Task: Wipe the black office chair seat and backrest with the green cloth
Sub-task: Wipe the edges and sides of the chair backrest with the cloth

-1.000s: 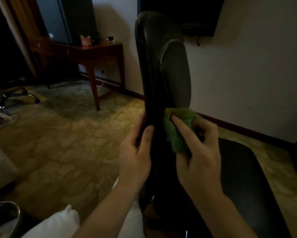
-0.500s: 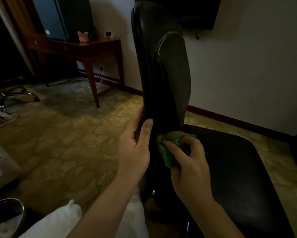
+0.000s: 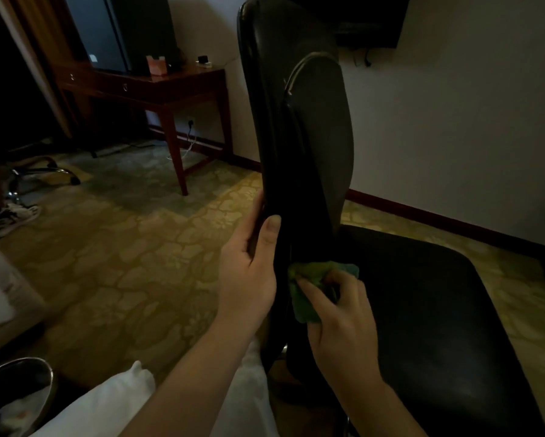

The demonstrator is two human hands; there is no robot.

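Head view, from the left: a shiny metal bin sits in the bottom corner, and beyond it a wooden desk stands on the patterned carpet with a small pink box on top. White fabric lies low in the frame under the left forearm.

The left hand reaches up from below and grips the near edge of the backrest. Its thumb lies flat along the edge, pointing up, and the fingers wrap round the far side, mostly hidden. The backrest is seen edge-on and stands upright, reaching the top of the frame.

Just right of that hand, the green cloth is bunched low against the backrest, close to where it meets the seat. The right hand holds it from the right and below. The forefinger stretches across the cloth toward the backrest, the other fingers curl over the cloth's upper part, and most of the cloth shows to the left of the knuckles. The wrist is angled so that the back of the hand faces the camera, and the forearm runs down to the lower right across the seat.

The seat spreads dark and glossy to the right, with a pale wall behind it.
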